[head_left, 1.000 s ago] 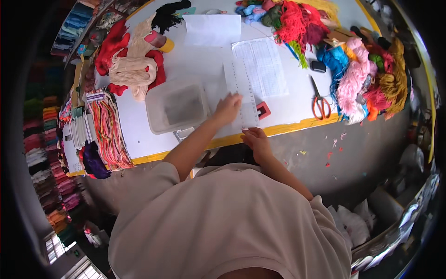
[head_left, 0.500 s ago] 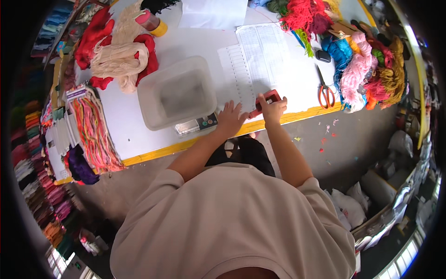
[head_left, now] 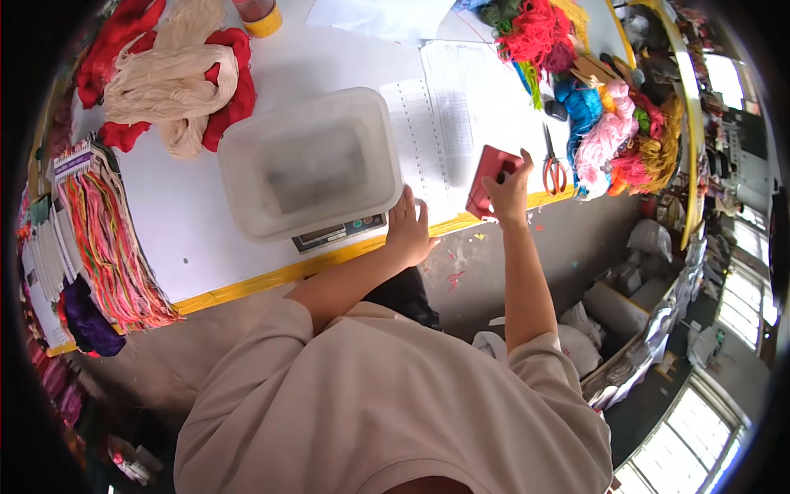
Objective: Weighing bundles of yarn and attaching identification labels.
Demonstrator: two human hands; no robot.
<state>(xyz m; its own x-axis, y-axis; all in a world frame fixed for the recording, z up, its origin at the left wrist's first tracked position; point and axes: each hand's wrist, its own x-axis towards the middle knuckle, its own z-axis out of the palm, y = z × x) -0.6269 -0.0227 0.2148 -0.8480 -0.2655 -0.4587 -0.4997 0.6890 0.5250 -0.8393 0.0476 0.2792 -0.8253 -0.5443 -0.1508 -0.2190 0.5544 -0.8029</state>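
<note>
Right hand: the right hand (head_left: 512, 191) is up at the bench's front edge, fingers clamped on a flat red card (head_left: 489, 179), lifted and tilted just above the surface
Red card: it sits over the yellow edge strip (head_left: 271, 276), just right of the printed paper sheets (head_left: 448, 115), near the red-handled scissors (head_left: 553, 163)
Left hand: the left hand (head_left: 409, 230) lies flat on the white bench (head_left: 189, 206), fingers together and stretched out, holding nothing, touching the lower edge of the paper sheets
Scale: a small digital scale (head_left: 337, 233) pokes out just beside the left hand, carrying a clear plastic tub (head_left: 309, 165) that hides most of it
Between the hands: only the paper sheets and the bench edge
Right side clutter: a heap of coloured yarn (head_left: 609, 140), blue, pink, red and ochre, lies just beyond the scissors
Far left: cream yarn skeins (head_left: 169, 82) on red yarn (head_left: 234, 99), and striped thread bundles (head_left: 103, 239) along the bench's left end
Below: grey floor (head_left: 485, 263) with scraps of thread
</note>
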